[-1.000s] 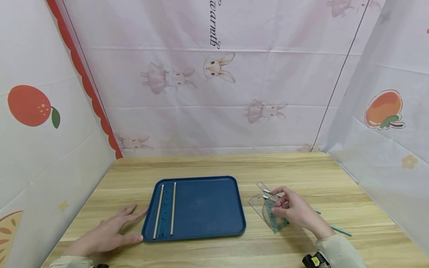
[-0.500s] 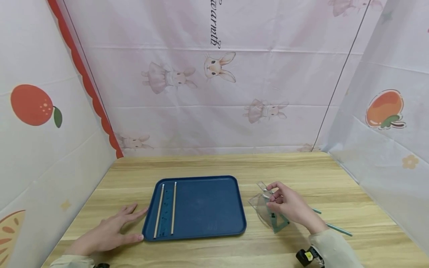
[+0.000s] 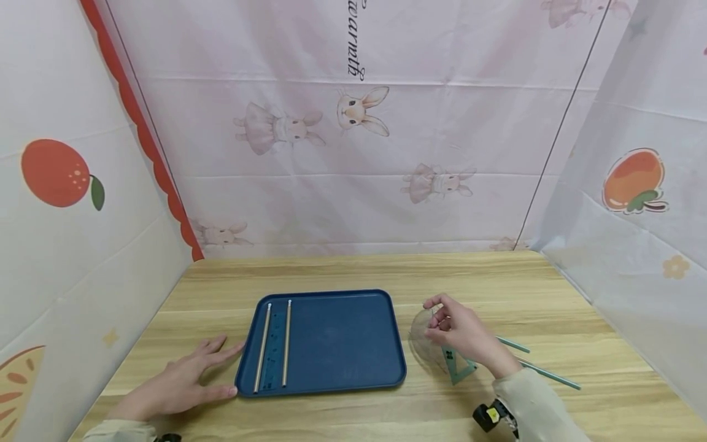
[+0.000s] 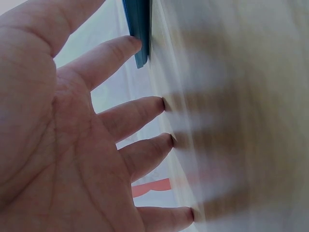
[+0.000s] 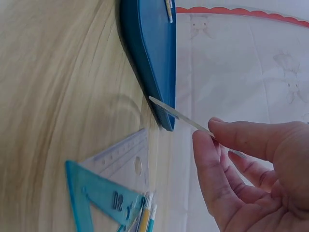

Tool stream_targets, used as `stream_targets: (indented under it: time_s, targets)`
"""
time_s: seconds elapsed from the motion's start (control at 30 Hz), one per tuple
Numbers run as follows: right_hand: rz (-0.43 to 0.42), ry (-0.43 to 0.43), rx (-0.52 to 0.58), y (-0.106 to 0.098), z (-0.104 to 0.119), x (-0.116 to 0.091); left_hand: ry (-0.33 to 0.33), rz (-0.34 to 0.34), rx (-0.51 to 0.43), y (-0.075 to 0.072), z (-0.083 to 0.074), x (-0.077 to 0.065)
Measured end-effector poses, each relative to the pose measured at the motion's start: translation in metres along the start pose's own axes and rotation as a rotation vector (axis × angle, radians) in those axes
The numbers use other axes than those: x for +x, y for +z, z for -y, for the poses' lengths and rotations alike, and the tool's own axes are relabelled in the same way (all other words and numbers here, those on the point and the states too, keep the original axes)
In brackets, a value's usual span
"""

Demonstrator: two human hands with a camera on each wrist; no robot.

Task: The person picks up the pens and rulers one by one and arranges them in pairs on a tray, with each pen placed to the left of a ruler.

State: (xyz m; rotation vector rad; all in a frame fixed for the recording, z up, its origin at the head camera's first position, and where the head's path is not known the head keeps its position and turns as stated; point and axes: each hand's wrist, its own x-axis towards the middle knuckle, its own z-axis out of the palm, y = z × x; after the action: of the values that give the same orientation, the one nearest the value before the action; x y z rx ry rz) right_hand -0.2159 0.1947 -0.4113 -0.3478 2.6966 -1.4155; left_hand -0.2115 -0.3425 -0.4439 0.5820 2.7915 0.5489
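Observation:
My right hand pinches a thin clear protractor between thumb and index finger, above the table. It shows edge-on in the right wrist view, with a curved shadow below. Under that hand lie a teal set square, a clear set square and teal pencils, partly hidden by the hand and arm. My left hand has its fingers spread on the table, thumb and index finger at the left edge of the blue tray.
Within the tray, a dark-looking ruler lies between two gold pencils, along the left side. The wooden table is enclosed by printed cloth walls at the back and both sides.
My right hand has drawn left toward the tray with the protractor, off the pile of set squares and pencils. The left hand and the tray stay in place.

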Motion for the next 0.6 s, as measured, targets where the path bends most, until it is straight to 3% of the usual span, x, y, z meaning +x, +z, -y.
stream_targets:
  time_s: [0.6]
  targets:
    - [0.005, -0.020, 0.030, 0.016, 0.018, 0.016, 0.000, 0.000, 0.009, -0.002, -0.001, 0.001]
